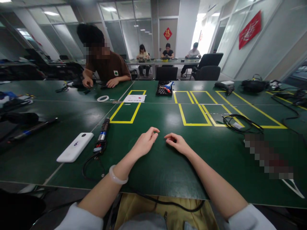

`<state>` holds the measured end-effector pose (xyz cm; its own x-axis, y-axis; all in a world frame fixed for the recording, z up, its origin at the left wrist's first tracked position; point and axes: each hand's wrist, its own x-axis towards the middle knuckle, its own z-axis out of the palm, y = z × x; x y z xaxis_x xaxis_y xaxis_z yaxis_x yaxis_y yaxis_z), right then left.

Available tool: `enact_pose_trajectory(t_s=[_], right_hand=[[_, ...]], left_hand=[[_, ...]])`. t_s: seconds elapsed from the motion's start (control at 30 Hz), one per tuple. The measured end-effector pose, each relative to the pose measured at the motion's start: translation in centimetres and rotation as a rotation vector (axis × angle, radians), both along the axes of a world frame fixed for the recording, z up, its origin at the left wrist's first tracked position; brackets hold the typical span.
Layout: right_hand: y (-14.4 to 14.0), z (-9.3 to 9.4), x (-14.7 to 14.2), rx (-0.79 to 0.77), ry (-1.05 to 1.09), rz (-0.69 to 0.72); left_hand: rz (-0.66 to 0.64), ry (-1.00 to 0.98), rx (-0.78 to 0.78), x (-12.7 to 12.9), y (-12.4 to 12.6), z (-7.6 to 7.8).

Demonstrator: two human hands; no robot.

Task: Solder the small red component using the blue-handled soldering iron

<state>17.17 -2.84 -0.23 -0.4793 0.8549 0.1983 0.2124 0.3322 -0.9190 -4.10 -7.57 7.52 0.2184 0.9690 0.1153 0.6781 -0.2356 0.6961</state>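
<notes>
Green surface (168, 166) carries both hands, resting near each other at its middle, fingertips almost meeting. Left hand (145, 142) is loosely curled, thumb near forefinger, holding nothing visible; right hand (176, 142) likewise curled and empty. Nearest lies a pen-like tool (102, 135) with its cable, left of the left hand, beside a white device (75, 147).

Both forearms reach forward from the bottom edge and converge toward centre, bare from the pale sleeves down. Left hand (145, 142) lies palm down, fingers loosely curled, index tip and thumb pointing right, holding nothing; pale bangle (116, 175) on that wrist. Right hand (177, 142) mirrors it, fingers curled inward, empty, fingertips near the left's but apart.
</notes>
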Motion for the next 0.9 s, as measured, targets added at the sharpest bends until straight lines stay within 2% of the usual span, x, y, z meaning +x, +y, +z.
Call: enact_pose_trajectory(t_s=[0.1, 0.2, 0.37, 0.5, 0.6, 0.73, 0.9], right_hand=[[0.2, -0.2, 0.1, -0.051, 0.090, 0.057], [0.3, -0.2, 0.2, -0.076, 0.112, 0.100], [0.1, -0.1, 0.0, -0.058, 0.065, 0.109], [0.1, -0.3, -0.2, -0.109, 0.105, 0.126], [0.3, -0.7, -0.3, -0.113, 0.123, 0.095], [0.6, -1.1, -0.3, -0.046, 0.142, 0.001], [0.5, -1.2, -0.3, 0.027, 0.074, -0.016]], left_hand=[[-0.128, -0.186, -0.171, 2.3, 1.6, -1.9], [-0.152, -0.375, -0.342, 3.3, 2.4, -3.9], [-0.130, -0.518, -0.404, 3.7, 2.7, -6.0], [-0.143, -0.574, -0.356, 3.5, 3.0, -6.8], [-0.091, -0.595, -0.371, 3.4, 3.3, -7.0], [-0.005, -0.598, -0.388, 3.6, 3.4, -7.1], [-0.037, -0.584, -0.319, 3.5, 3.3, -7.2]])
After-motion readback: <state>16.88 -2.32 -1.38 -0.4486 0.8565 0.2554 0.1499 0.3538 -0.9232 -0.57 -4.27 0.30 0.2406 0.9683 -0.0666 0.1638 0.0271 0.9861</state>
